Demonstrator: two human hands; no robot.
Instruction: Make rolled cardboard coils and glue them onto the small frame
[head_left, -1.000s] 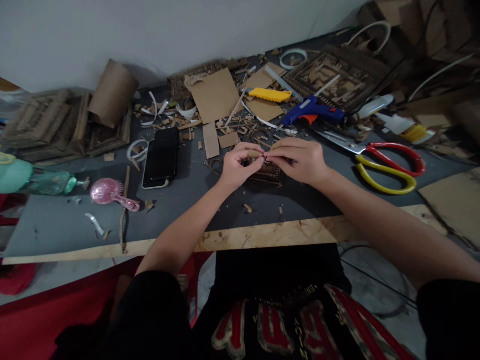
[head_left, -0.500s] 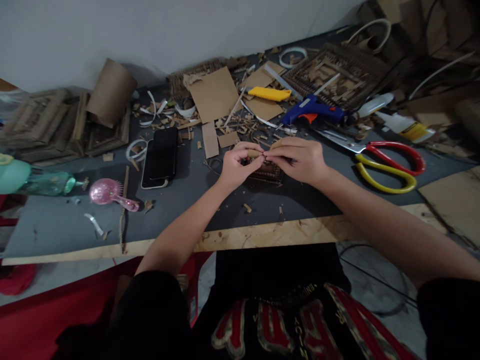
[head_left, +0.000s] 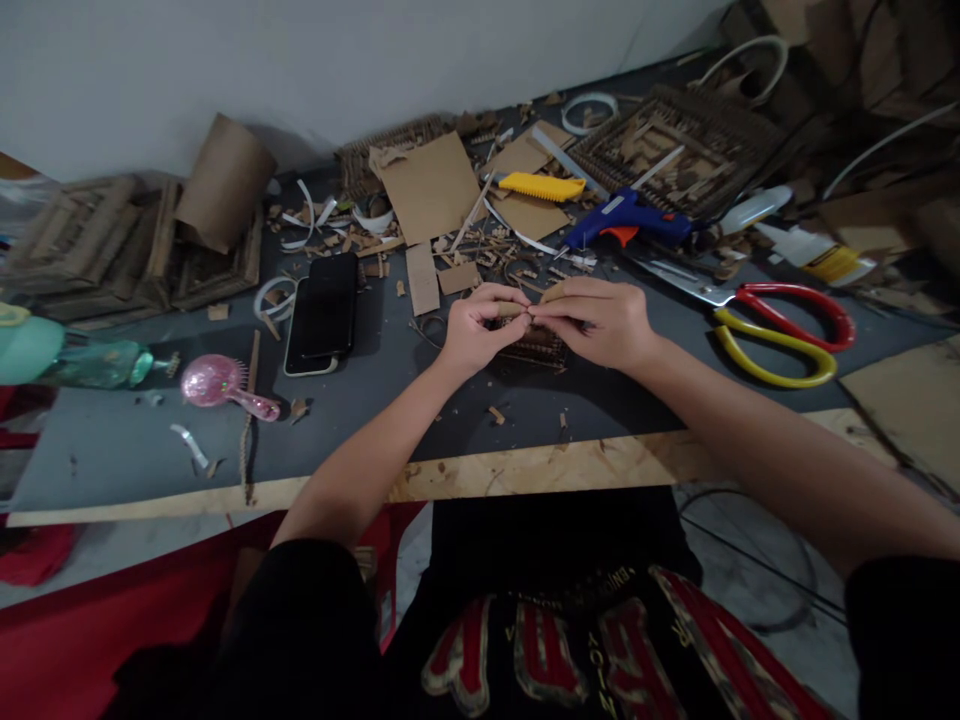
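My left hand [head_left: 486, 325] and my right hand [head_left: 600, 318] meet fingertip to fingertip above the table. Both are closed in a pinch on a small brown cardboard strip [head_left: 511, 310], mostly covered by the fingers. Just beneath them, a small dark-brown piece built of corrugated cardboard [head_left: 544, 348] lies on the grey tabletop, partly hidden by my hands. Small cardboard scraps [head_left: 495, 414] are scattered in front of it.
Behind my hands lie cardboard sheets [head_left: 431, 188], a yellow cutter [head_left: 541, 187] and a blue glue gun [head_left: 626, 218]. Scissors [head_left: 780, 340] with red and yellow handles rest at the right. Phones [head_left: 324, 305], a pink hairbrush [head_left: 217, 382] and a green bottle [head_left: 90, 360] are at the left.
My fingers have shifted very slightly around the cardboard strip, still pinched together. The whole view has moved a little; the objects on the table stay in place.
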